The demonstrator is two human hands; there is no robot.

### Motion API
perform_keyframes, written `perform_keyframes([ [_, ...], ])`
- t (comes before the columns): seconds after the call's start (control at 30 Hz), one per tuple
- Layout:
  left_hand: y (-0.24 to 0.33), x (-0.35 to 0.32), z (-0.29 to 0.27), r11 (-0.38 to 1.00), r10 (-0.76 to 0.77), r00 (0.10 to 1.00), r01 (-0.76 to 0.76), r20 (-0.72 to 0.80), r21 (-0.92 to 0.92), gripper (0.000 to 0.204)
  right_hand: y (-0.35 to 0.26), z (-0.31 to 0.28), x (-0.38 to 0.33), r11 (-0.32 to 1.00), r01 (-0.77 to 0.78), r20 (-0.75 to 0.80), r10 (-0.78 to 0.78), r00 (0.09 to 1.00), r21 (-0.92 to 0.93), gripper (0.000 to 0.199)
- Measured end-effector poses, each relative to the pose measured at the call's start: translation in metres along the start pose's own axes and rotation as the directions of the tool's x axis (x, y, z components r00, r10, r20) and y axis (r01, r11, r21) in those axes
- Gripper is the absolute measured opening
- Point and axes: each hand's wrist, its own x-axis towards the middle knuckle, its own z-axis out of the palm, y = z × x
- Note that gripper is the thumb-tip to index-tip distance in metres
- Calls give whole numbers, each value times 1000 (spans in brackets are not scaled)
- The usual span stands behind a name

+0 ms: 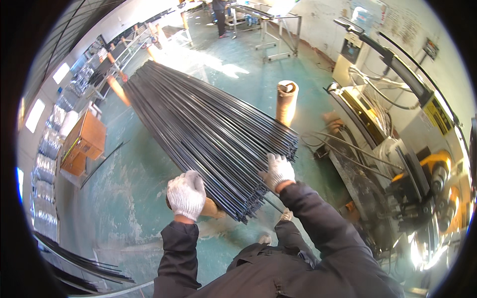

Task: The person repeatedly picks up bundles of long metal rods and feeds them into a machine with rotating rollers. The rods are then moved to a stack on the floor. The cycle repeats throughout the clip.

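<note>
A long, wide bundle of thin black rods stretches from the far left toward me, its near ends uneven. My left hand, in a white knitted glove, is closed beside the bundle's near left edge. Whatever its fingers hold, if anything, is hidden. Just behind that hand, partly under the rods, is a tan wrapped post. Over the rod ends on the right, my gloved right hand has its fingers curled round some of the rods; how many cannot be made out.
An upright brown-wrapped post stands by the bundle's right side. Machinery with hoses and yellow parts fills the right. A wooden cabinet is at left; more black strips lie lower left. Far back, a person stands near a metal-framed table.
</note>
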Motion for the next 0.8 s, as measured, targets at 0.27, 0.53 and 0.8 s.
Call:
perform_keyframes([
  [0.27,10,18,1,991,-130,991,130,28,25,11,-9,63,112,986,-139,373,165,913,-95,72],
  [0.53,14,27,4,965,-240,970,233,47,117,18,7,64,152,999,22,573,6,820,-41,53],
  [0.8,19,31,5,957,-262,965,257,21,136,13,8,14,179,988,95,646,7,764,-123,68],
])
